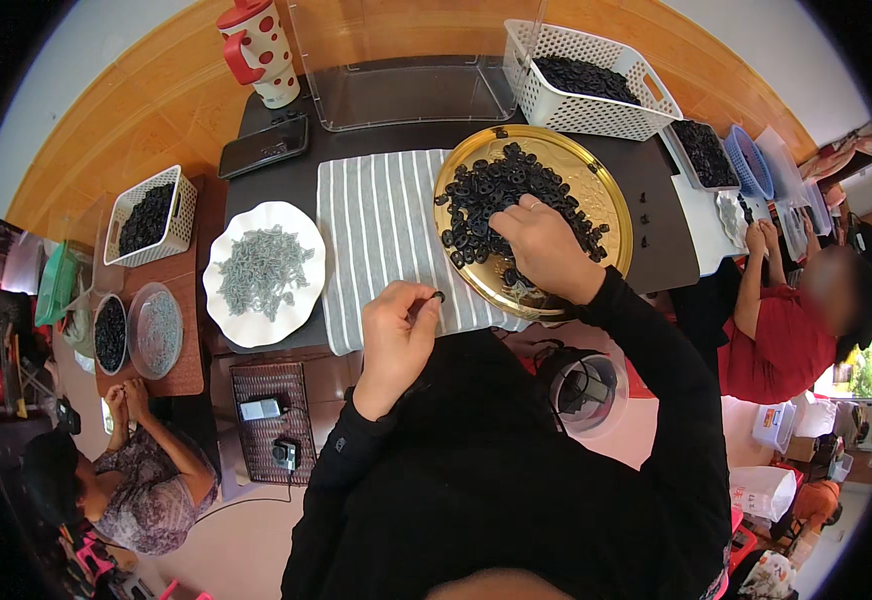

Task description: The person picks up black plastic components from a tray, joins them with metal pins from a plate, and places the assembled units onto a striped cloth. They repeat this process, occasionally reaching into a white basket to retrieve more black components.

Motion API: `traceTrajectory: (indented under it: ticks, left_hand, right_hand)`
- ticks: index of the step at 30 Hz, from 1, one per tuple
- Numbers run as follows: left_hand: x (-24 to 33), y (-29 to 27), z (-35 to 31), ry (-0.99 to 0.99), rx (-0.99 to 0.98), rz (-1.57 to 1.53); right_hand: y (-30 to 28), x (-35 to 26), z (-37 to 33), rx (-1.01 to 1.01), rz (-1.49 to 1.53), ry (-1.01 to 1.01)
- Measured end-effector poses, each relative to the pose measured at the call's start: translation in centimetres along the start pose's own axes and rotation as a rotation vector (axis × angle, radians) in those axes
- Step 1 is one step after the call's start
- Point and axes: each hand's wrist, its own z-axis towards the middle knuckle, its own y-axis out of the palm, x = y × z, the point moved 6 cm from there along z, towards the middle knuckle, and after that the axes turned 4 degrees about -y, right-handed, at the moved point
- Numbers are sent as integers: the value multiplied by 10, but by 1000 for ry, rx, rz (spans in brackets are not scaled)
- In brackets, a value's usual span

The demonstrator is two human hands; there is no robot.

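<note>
My left hand is closed, pinching a small black plastic part between thumb and finger over the front of a grey-and-white striped cloth. To the right, my right hand reaches onto a round gold tray. Its fingers are curled down into a heap of small black plastic parts, several of which look ring-shaped; what the fingertips grip is hidden. Left of the cloth, a white scalloped plate bears a pile of small grey, metallic-looking pieces.
Behind the tray stand a white basket of black parts and a clear plastic box. A phone and a spotted tumbler sit at the back left. Co-workers sit at both sides. Below the table are a wicker tray and a clear bin.
</note>
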Motion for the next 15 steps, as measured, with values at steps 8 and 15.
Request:
traceTrajectory:
  ticks: [8,15]
  left_hand:
    - [8,-7,5,135,121,453]
    - [29,3,2,304,149,406]
  right_hand:
    - [10,-23,10,-194,-301,-207]
    - [16,-16,5,-218,-285,-134]
